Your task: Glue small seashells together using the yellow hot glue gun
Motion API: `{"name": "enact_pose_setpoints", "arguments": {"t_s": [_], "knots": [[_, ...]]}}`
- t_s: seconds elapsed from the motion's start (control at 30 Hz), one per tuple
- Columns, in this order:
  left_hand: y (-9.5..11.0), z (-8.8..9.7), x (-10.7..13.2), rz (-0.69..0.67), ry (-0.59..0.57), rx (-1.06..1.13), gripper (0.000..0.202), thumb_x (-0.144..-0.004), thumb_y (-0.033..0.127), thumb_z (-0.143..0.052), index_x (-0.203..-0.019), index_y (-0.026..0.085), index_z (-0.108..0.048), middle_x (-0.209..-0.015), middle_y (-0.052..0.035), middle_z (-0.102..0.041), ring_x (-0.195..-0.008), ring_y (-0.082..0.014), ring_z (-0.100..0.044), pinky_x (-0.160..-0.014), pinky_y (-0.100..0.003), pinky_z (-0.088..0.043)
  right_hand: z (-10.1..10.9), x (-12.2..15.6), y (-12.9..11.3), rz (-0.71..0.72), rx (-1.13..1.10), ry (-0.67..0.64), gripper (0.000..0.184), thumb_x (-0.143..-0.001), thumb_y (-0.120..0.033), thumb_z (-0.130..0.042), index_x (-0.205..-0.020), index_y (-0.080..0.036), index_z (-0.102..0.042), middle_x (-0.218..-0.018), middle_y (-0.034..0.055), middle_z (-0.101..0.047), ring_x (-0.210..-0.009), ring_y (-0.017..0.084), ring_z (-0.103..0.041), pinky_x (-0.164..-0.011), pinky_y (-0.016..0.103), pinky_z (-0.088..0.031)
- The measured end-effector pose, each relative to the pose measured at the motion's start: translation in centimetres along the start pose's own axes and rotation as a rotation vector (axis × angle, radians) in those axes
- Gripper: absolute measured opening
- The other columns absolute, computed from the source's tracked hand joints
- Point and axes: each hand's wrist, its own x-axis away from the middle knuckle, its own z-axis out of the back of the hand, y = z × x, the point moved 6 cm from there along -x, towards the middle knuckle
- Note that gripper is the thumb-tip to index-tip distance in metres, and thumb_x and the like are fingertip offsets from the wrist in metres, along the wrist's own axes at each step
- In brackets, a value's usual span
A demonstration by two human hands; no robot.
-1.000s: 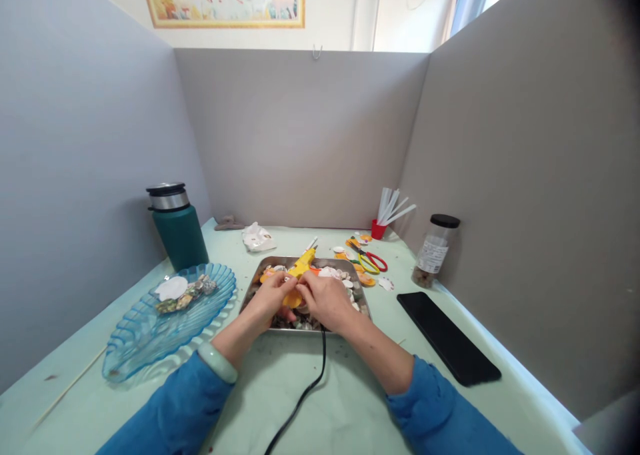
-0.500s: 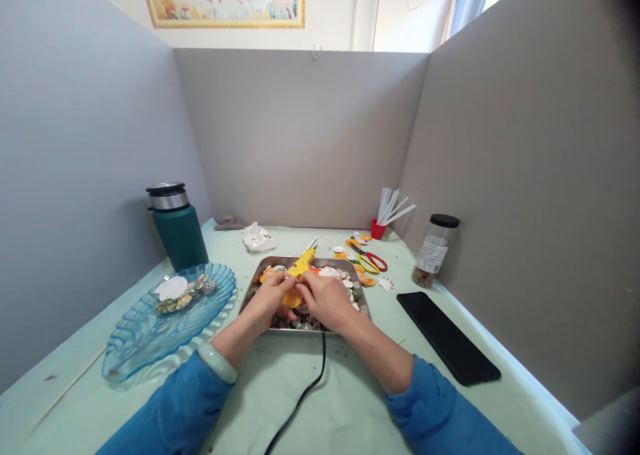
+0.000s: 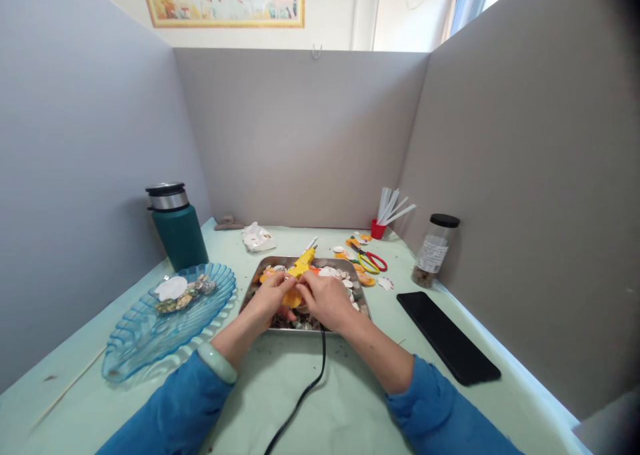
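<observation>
Metal tray (image 3: pixel 280 261) of shells (image 3: pixel 330 272): left hand (image 3: pixel 270 296) and right hand (image 3: pixel 329 299) above it, fingers pinched together, any held piece unclear. Yellow glue gun (image 3: pixel 303 263): over the tray's far edge.

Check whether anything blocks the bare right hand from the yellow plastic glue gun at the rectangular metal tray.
Nothing visible does. The right hand is just on the near side of the glue gun, its fingers close against those of the left hand. The hands hide whether either touches it.
</observation>
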Motion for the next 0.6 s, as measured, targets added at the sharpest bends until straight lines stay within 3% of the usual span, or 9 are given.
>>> {"name": "enact_pose_setpoints", "arguments": {"t_s": [0.6], "knots": [[0.14,-0.03,0.09,-0.008,-0.01,0.007,0.03,-0.072,0.039,-0.074,-0.081,0.016,-0.057,-0.076,-0.0014,-0.055,-0.063,-0.0151,-0.057,-0.033,-0.022,-0.049,-0.12,0.05,0.08,-0.004,0.0,0.007,0.025,-0.1,-0.035,-0.043,-0.099,-0.02,-0.064,-0.088,0.0042,-0.073,-0.08,0.018,-0.067,-0.065,0.026,-0.034]]}}
